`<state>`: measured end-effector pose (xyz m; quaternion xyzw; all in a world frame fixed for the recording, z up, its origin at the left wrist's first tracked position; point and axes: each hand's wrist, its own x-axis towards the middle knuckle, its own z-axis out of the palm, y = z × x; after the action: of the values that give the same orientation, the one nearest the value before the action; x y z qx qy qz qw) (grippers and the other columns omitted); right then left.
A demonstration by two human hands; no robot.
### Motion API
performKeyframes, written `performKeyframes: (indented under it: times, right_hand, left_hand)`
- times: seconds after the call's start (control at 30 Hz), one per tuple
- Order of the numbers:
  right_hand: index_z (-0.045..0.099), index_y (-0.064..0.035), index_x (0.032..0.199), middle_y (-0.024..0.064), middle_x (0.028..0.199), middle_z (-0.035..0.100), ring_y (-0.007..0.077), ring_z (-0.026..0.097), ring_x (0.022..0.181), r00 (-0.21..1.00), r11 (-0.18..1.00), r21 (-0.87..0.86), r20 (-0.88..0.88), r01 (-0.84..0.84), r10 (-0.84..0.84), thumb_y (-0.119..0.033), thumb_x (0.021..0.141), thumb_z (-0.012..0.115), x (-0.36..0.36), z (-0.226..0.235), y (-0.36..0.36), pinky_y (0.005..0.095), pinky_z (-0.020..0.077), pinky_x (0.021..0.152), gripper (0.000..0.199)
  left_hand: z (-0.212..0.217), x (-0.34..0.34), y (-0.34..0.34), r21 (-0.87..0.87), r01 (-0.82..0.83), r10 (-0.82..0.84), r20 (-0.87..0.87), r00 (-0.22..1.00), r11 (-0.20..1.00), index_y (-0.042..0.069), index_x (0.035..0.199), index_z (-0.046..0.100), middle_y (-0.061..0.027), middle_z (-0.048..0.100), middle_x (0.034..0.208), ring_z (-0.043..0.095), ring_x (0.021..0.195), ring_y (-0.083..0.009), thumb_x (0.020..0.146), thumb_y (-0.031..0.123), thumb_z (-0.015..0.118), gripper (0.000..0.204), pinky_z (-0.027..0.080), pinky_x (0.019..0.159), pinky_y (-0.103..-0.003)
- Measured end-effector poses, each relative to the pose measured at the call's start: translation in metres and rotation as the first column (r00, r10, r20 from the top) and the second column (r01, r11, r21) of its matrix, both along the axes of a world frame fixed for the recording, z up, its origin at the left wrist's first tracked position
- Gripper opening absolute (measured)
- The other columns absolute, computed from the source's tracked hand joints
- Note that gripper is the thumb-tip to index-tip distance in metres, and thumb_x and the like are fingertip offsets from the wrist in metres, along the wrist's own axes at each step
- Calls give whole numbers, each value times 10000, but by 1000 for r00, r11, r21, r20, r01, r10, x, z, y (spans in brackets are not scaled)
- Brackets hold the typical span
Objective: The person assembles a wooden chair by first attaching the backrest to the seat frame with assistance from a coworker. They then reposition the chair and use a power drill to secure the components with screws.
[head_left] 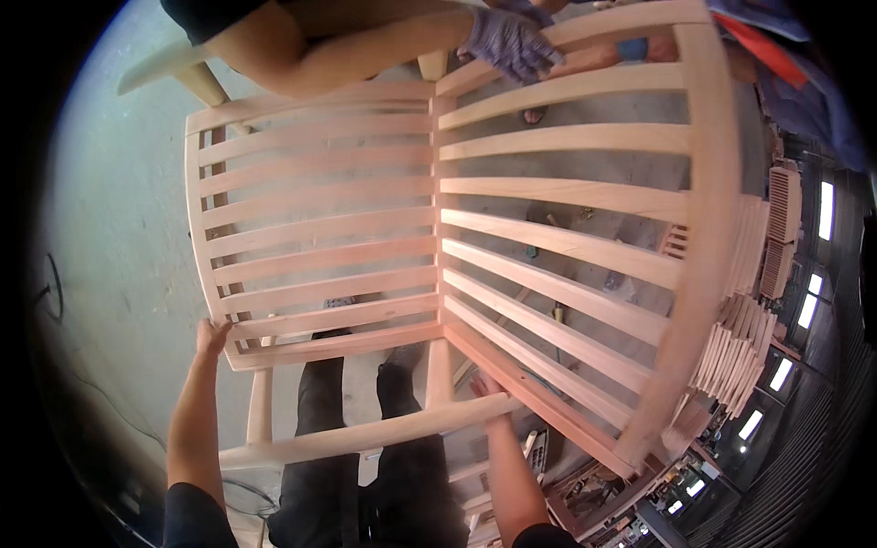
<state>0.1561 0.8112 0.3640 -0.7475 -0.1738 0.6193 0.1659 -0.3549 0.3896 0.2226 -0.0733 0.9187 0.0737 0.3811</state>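
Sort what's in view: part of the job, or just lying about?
Job:
slatted seat, left hand at its corner
armrest, right hand near one end
backrest, co-worker's gloved hand by its top

Lying about:
stacked wooden pieces, right
slatted panels, far right
dark cord, left

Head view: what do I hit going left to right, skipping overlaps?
Black cable → left hand → left wooden post → right wooden post → right hand → fanned stack of wooden pieces → topmost bright pane.
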Motion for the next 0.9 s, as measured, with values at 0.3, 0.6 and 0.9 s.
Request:
performKeyframes:
  times: [0.3, 0.6, 0.9]
  right_hand:
    - [407, -57, 1458, 234, 1406, 541, 399, 390, 1414, 862, 916, 379, -411, -134, 296, -380, 935, 631, 41, 252, 126, 592, 290, 1166, 654]
    - [532, 86, 1293, 222, 1224, 664, 311, 586, 1240, 748, 740, 248, -82, -625, 659, -234, 751, 781, -55, 348, 122, 456, 387, 1131, 677]
    - [623, 103, 1183, 142, 1051, 731, 216, 697, 988, 684, 667, 217, 427, -713, 592, -89, 850, 710, -63, 348, 104, 325, 527, 945, 394]
  left_hand:
    - [90, 105, 114, 169, 230, -208, -136, 968, 958, -77, 1417, 391, -334, 518, 1347, 507, 1270, -453, 802, 321, 787, 833, 416, 1083, -480]
    - [117, 189, 191, 344, -453, 194, 578, 792, 823, 14, 1469, 411, -230, 589, 1312, 565, 1230, -417, 821, 343, 778, 814, 465, 1035, -469]
    - [18, 266, 261, -121, -992, 686, 724, -72, 24, 105, 1534, 281, -134, 255, 1586, 308, 1405, -400, 925, 251, 678, 741, 305, 1121, -626]
